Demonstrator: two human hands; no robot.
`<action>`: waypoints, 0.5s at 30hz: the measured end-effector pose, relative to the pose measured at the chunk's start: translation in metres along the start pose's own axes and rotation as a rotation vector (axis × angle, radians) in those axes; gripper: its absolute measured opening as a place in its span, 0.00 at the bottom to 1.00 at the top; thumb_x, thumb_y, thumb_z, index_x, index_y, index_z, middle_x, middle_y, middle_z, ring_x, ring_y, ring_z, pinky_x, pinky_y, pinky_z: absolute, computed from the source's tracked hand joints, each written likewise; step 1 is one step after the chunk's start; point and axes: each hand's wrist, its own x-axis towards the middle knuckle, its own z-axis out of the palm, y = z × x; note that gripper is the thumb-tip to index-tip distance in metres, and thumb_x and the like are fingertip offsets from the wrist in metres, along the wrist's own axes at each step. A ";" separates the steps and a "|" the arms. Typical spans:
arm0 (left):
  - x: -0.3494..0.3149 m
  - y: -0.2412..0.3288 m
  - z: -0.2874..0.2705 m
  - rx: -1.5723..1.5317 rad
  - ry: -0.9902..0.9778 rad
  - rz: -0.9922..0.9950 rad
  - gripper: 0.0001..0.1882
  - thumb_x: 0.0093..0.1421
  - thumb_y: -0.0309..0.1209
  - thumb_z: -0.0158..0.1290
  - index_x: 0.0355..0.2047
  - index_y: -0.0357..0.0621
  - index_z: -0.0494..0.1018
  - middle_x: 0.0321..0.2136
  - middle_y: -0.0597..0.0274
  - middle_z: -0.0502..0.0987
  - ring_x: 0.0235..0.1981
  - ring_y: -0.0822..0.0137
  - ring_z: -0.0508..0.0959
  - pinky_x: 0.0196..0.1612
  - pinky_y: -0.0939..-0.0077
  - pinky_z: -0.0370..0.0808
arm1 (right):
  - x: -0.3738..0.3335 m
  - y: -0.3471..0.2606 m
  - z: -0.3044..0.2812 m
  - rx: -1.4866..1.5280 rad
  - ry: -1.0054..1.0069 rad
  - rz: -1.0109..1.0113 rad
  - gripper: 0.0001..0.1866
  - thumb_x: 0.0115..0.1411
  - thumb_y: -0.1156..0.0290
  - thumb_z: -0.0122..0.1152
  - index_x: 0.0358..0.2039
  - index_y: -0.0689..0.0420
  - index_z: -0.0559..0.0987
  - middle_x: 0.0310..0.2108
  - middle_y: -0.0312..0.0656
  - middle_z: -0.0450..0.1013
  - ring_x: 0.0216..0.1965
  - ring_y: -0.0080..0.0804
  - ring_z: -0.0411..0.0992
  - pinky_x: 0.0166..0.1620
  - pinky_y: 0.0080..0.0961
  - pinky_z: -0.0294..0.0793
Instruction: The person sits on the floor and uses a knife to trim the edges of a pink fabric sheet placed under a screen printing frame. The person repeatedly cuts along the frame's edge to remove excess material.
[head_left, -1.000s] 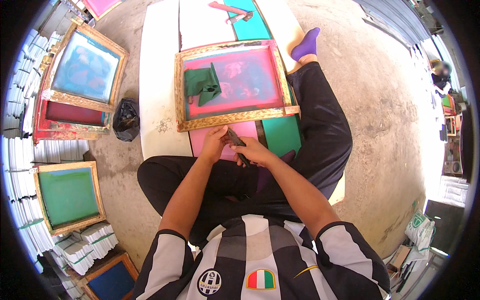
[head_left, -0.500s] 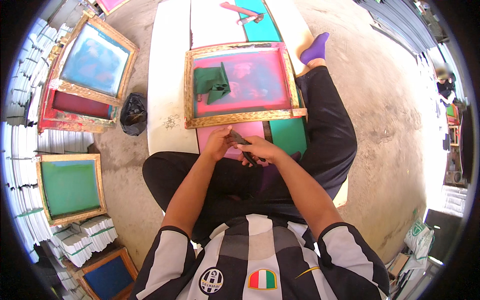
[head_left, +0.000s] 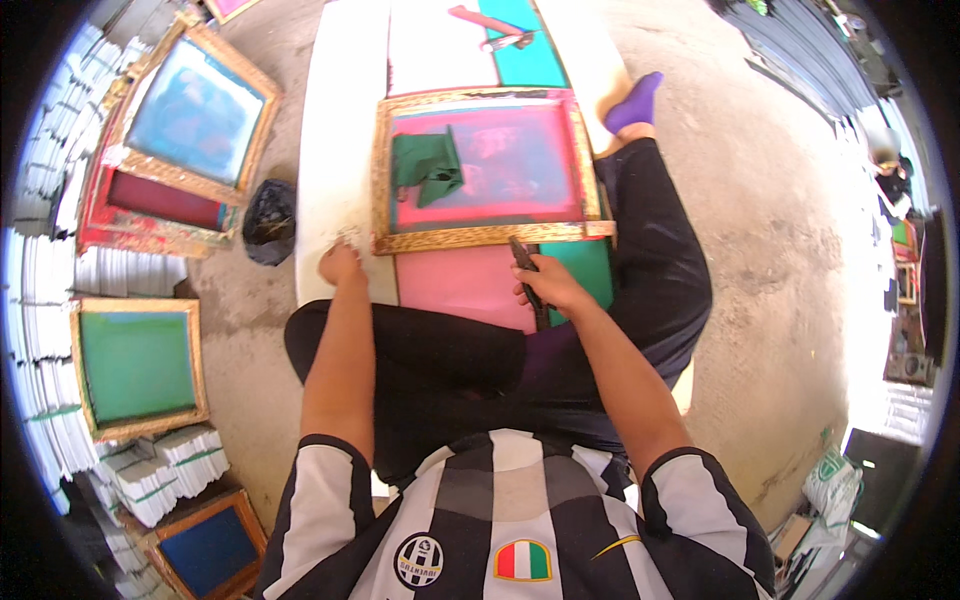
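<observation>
Right hand (head_left: 553, 283): reaches in from the near right, forearm slanting left, over the desk (head_left: 335, 130) beside the frame (head_left: 450, 239).
Right grip: clamped on a tool (head_left: 521, 254).
Tool: slim, long and dark; it points to the far left, its far tip at the frame's near rail; whether they touch, I cannot tell.
Left hand (head_left: 342, 263): stretched far, forearm almost straight, at the desk's white left part, just off the frame's near left corner.
Left grip: blurred; I cannot tell whether the fingers are apart or together.
Frame: wooden, with pink-and-blue mesh.
Cloth (head_left: 425, 165): green, crumpled, on the mesh's left.
</observation>
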 end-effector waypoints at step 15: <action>0.016 -0.008 -0.006 0.193 0.349 0.006 0.15 0.57 0.24 0.55 0.45 0.36 0.79 0.39 0.48 0.82 0.35 0.57 0.84 0.36 0.65 0.81 | 0.029 0.034 -0.062 -0.540 0.434 0.135 0.17 0.56 0.71 0.53 0.41 0.70 0.78 0.39 0.64 0.78 0.44 0.58 0.79 0.49 0.48 0.76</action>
